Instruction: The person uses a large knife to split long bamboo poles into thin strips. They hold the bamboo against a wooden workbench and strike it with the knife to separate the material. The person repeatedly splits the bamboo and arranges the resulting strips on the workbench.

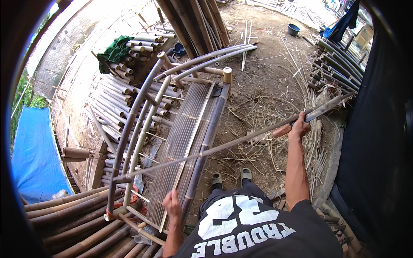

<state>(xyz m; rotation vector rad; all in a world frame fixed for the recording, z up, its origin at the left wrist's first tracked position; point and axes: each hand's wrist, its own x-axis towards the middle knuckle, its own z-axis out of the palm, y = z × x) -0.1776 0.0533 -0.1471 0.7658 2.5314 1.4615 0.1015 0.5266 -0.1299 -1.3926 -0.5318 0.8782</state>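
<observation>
My right hand is closed around a machete with a wooden handle and a broad grey blade. The same hand also grips a long thin bamboo pole. This pole slants across the view, its far-left end at the frame of a bamboo bench. Over the near end of the slatted seat, my left hand is curled into a fist. Its palm side is hidden, so I cannot make out whether anything is inside. A pale strip runs lengthwise along the seat.
Stacked bamboo poles lie behind the bench, with more at the lower left and right. Bamboo shavings litter the ground. A blue tarp hangs at left, a dark sheet at right. A bucket stands far off.
</observation>
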